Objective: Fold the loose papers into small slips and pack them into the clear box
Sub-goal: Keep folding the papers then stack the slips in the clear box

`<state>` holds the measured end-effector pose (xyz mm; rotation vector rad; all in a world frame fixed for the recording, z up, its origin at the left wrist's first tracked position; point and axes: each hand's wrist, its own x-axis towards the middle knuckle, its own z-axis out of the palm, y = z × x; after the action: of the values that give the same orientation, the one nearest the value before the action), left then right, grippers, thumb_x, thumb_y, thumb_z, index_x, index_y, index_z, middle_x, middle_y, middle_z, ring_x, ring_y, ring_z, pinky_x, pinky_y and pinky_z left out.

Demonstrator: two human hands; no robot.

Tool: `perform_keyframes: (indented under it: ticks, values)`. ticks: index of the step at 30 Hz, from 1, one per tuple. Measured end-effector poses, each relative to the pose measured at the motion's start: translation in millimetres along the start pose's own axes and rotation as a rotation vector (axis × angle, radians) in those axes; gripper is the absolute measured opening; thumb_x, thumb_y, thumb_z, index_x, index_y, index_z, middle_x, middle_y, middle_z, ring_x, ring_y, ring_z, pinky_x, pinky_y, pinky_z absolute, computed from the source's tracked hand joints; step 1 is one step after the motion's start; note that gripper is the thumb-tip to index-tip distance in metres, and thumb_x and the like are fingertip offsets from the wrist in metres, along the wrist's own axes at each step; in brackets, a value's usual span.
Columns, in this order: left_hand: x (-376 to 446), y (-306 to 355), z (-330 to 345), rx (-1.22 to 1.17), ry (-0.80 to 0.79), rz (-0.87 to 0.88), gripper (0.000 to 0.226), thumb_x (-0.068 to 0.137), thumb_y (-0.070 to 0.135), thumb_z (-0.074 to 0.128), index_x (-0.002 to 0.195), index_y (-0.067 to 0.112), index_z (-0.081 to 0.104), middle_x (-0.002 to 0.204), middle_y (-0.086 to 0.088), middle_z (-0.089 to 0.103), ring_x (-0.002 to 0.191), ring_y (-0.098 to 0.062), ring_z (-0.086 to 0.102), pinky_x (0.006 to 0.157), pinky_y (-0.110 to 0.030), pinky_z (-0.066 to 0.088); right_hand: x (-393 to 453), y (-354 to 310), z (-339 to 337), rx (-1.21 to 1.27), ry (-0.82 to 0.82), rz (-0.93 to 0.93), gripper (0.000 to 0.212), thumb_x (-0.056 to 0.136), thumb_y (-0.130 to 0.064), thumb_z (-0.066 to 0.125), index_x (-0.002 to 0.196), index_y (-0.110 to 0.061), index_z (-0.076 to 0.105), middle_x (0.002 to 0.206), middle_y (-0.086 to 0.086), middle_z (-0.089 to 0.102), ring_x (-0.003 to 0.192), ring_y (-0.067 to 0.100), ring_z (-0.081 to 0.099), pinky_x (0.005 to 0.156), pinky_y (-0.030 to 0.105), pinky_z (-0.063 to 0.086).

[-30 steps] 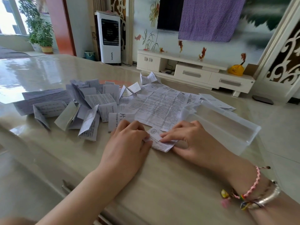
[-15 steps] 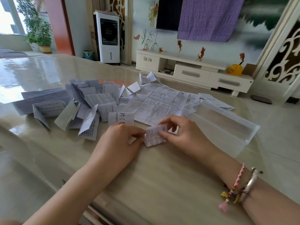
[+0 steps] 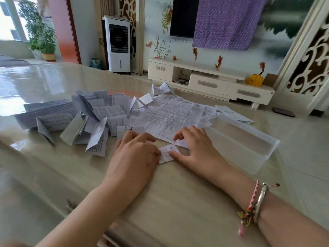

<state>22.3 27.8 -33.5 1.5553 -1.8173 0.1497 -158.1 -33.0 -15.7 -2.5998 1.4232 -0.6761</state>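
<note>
Slip (image 3: 166,154) lies flat on the table (image 3: 178,202) again, lifted half a second ago. We press it with our left hand (image 3: 135,155) and right hand (image 3: 195,152), fingers loosely spread.

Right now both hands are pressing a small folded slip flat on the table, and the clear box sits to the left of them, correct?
Not quite. The head view shows the clear box to the right of the hands. The left hand and right hand do press the small folded slip on the table.
</note>
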Motion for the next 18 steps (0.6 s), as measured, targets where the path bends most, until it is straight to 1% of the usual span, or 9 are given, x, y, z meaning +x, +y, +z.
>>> perform_keyframes:
  ticks: [1,3,5,8,10,12,13,15,18]
  values:
    - [0.0,-0.5,0.4,0.018,-0.013,0.022,0.012,0.078,0.04,0.067,0.077,0.032,0.076,0.094,0.021,0.067,0.093,-0.013,0.047,0.078,-0.029,0.031,-0.4,1.3,-0.8,-0.004,0.003,-0.003,0.035,0.086,-0.047,0.062,0.114,-0.027,0.054,0.112,-0.008,0.049,0.111,0.013,0.039,0.097,0.031,0.034]
    - [0.0,0.8,0.0,0.044,-0.059,0.037,0.029,0.078,0.056,0.058,0.079,0.032,0.074,0.09,0.023,0.068,0.091,-0.008,0.046,0.077,-0.025,0.026,-0.6,6.1,-2.0,-0.014,0.008,0.0,0.034,0.09,-0.042,0.059,0.119,-0.027,0.053,0.121,-0.009,0.049,0.118,0.012,0.038,0.1,0.029,0.032]
    - [0.4,1.3,-1.6,0.037,-0.098,0.02,0.035,0.078,0.063,0.061,0.088,0.032,0.074,0.096,0.023,0.067,0.095,-0.006,0.043,0.079,-0.022,0.022,1.2,10.7,-3.2,-0.031,0.007,0.013,0.039,0.091,-0.04,0.059,0.127,-0.026,0.051,0.133,-0.009,0.048,0.126,0.012,0.036,0.104,0.027,0.029]
    - [1.5,0.3,-5.7,0.047,-0.12,0.001,0.03,0.082,0.057,0.062,0.097,0.033,0.072,0.102,0.022,0.066,0.101,-0.008,0.042,0.082,-0.022,0.023,4.5,15.6,-3.7,-0.052,-0.018,0.049,0.054,0.091,-0.043,0.059,0.139,-0.024,0.042,0.151,-0.004,0.036,0.141,0.013,0.024,0.113,0.024,0.018]
    - [2.9,-2.4,-8.9,0.066,-0.102,-0.012,0.025,0.085,0.051,0.062,0.098,0.032,0.072,0.1,0.019,0.068,0.101,-0.012,0.044,0.083,-0.025,0.025,5.2,19.1,-3.1,-0.084,-0.045,0.086,0.06,0.092,-0.048,0.055,0.144,-0.026,0.036,0.156,-0.002,0.028,0.146,0.013,0.014,0.116,0.025,0.012]
    - [5.0,-7.4,-13.1,0.105,-0.091,-0.051,0.021,0.087,0.046,0.061,0.096,0.03,0.073,0.099,0.017,0.069,0.101,-0.015,0.046,0.084,-0.027,0.027,5.2,21.8,-3.0,-0.062,-0.082,0.14,0.063,0.092,-0.053,0.051,0.146,-0.028,0.032,0.157,0.001,0.027,0.147,0.013,0.012,0.117,0.028,0.014]
    - [6.4,-10.7,-15.2,0.126,-0.085,-0.072,0.02,0.089,0.043,0.06,0.096,0.029,0.073,0.099,0.015,0.069,0.101,-0.016,0.046,0.085,-0.029,0.029,5.0,22.5,-3.3,-0.041,-0.094,0.16,0.064,0.091,-0.055,0.051,0.147,-0.029,0.032,0.156,0.003,0.028,0.146,0.014,0.016,0.118,0.031,0.018]
    - [9.6,-17.8,-19.4,0.149,-0.077,-0.127,0.018,0.091,0.037,0.06,0.097,0.028,0.074,0.101,0.012,0.07,0.103,-0.02,0.046,0.089,-0.032,0.031,5.6,22.9,-3.6,-0.012,-0.096,0.168,0.063,0.09,-0.054,0.053,0.145,-0.03,0.034,0.151,0.004,0.037,0.141,0.017,0.029,0.115,0.035,0.026]
    - [14.7,-28.3,-22.4,0.131,-0.075,-0.213,0.017,0.092,0.031,0.06,0.102,0.028,0.073,0.108,0.009,0.069,0.106,-0.023,0.045,0.089,-0.035,0.038,5.5,19.3,-5.6,-0.033,-0.059,0.139,0.058,0.089,-0.052,0.057,0.14,-0.029,0.042,0.132,0.003,0.054,0.127,0.018,0.047,0.104,0.034,0.039]
